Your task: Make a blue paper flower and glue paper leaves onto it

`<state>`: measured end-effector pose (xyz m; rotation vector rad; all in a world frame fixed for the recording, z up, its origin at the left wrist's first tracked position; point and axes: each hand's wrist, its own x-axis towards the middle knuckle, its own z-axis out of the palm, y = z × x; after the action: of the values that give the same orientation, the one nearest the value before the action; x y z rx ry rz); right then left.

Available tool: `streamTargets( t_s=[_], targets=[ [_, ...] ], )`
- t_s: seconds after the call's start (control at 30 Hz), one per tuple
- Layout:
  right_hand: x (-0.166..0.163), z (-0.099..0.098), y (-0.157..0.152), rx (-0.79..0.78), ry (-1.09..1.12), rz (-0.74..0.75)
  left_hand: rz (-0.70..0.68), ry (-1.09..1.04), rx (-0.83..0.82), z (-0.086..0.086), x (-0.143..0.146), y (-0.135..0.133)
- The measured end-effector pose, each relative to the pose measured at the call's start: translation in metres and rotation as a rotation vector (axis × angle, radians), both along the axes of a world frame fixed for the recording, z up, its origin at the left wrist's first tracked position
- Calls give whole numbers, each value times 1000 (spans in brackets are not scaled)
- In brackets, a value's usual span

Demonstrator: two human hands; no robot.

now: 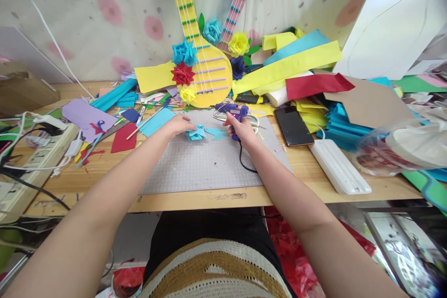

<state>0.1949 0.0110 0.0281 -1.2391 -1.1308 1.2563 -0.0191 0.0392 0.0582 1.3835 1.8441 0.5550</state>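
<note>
A crumpled light-blue paper flower (196,134) rests on the grey cutting mat (209,174). My left hand (180,125) pinches its left side, and part of the grip is hidden. In my right hand (243,129) is a purple hot glue gun (237,111), with the fingers wrapped round its handle and its nozzle pointing left. Between the hands lies a flat light-blue paper piece (217,133) on the mat. The gun's black cord (243,160) trails down beside my right wrist.
Behind the mat leans a yellow paper guitar (214,74) with paper flowers. At right are a phone (293,125), a white power bank (340,166) and piled coloured paper (289,67). A power strip (42,163), cables and paper scraps (89,118) crowd the left.
</note>
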Motion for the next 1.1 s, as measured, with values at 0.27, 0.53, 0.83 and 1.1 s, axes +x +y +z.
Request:
streamTargets(
  t_s=[0.27,0.53,0.83,1.1],
  targets=[
    [0,4,-2,10,-9,-17,-90,-122,236,6,-8,1],
    [0,0,0,11,13,-20,-843,129,158,24,-20,-6],
    [-1,6,-4,-2,-10,-29,-806,459,256,17,-15,-24],
    [0,-2,1,-6,-22,-19,-291,649,335,5,-11,-41]
  ],
)
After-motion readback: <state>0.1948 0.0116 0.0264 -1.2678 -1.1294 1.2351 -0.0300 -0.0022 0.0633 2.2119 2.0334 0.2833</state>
